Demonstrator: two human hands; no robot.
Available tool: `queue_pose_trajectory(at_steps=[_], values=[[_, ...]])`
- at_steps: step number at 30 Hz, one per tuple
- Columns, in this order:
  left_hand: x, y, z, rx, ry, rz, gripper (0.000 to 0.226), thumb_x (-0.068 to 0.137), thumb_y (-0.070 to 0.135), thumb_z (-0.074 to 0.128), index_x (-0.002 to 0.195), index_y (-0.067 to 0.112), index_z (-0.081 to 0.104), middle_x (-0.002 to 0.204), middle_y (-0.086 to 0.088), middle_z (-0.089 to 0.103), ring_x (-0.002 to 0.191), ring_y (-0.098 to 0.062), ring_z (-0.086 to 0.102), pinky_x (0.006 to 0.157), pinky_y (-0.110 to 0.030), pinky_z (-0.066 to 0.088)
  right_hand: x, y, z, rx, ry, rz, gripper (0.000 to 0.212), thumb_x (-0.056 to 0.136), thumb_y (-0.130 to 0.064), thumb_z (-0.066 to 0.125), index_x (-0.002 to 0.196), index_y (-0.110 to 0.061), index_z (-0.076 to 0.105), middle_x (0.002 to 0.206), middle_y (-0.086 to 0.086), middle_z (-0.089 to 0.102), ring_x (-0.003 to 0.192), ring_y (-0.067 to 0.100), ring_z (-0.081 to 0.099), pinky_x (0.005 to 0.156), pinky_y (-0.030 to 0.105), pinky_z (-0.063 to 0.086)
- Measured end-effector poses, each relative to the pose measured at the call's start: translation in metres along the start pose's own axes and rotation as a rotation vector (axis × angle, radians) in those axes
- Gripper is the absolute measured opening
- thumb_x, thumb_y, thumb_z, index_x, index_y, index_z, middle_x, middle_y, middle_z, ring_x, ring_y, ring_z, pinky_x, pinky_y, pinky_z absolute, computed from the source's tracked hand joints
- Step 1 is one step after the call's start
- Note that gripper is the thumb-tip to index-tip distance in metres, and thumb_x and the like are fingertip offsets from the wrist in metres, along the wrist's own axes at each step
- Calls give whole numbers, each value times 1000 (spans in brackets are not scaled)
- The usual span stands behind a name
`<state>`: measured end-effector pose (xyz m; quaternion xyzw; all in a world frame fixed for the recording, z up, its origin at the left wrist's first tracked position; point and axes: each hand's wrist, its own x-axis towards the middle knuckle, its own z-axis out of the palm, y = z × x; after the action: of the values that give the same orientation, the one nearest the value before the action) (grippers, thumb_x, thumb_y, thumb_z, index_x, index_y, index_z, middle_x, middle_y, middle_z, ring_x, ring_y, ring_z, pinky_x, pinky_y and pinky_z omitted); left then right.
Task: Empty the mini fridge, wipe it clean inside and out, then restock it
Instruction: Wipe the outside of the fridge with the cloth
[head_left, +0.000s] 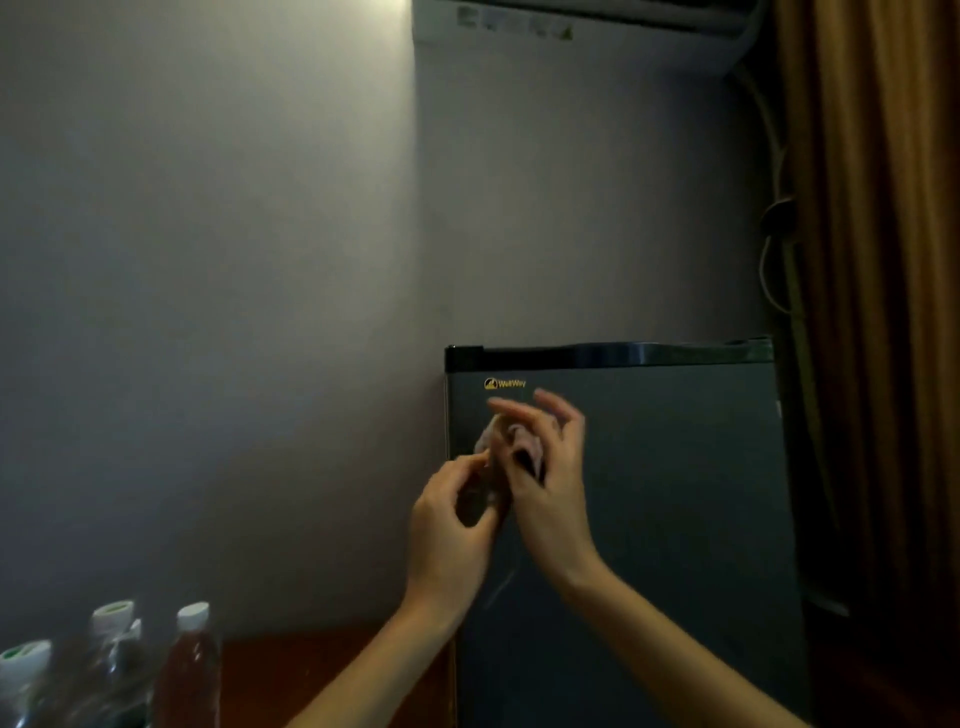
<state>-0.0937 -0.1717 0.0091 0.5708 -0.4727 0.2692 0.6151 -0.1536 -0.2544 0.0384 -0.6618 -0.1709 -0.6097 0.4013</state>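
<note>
The dark grey mini fridge (675, 493) stands against the wall with its door closed and a yellow logo at the door's top left. Both hands are raised in front of the upper left of the door. Between them is a small crumpled pinkish cloth (511, 441). My left hand (452, 525) pinches its lower edge with thumb and fingertips. My right hand (545, 467) holds the cloth against its palm, with the fingers spread and blurred. Much of the cloth is hidden between the hands.
Three capped bottles (109, 670) stand at the lower left, one of them (189, 670) filled with brown liquid, next to a reddish wooden surface (311, 670). A brown curtain (883, 312) hangs on the right, with cables beside it. An air conditioner (582, 31) is mounted above.
</note>
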Motion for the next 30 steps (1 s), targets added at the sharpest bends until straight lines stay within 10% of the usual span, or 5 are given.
queue_pose_trajectory(at_steps=[4,8,15,24,30], values=[[20,-20,-3,288,33,101,71,90,2,60,149,29,30,153,18,28,141,5,22,112,-11,20,66,11,-10,-178,58,-322,66,81,13,62,136,-15,39,129,15,36,114,-3,47,91,16,46],[26,-43,-3,385,145,17,85,93,0,53,150,33,-1,158,21,-4,143,6,-5,112,-8,2,95,40,19,-426,-255,-551,44,87,-7,61,130,-11,52,134,13,49,136,26,39,104,45,44],[40,-53,10,525,115,185,89,93,1,50,150,22,-15,157,14,-25,143,0,-18,107,0,0,114,71,-37,-598,-436,-704,26,87,-16,61,112,-7,64,142,11,47,138,23,38,110,35,38],[78,-58,44,689,94,320,67,97,26,29,153,5,-2,161,-5,-12,149,-20,-8,120,-29,-2,112,101,-244,-759,143,-333,36,77,15,64,101,-10,58,132,10,53,121,25,54,101,26,41],[78,-62,45,713,85,341,65,98,28,24,152,2,1,161,-9,-8,149,-24,-5,120,-34,-2,107,105,-208,-649,569,-145,22,78,8,55,97,-2,58,125,13,56,120,25,52,102,21,39]])
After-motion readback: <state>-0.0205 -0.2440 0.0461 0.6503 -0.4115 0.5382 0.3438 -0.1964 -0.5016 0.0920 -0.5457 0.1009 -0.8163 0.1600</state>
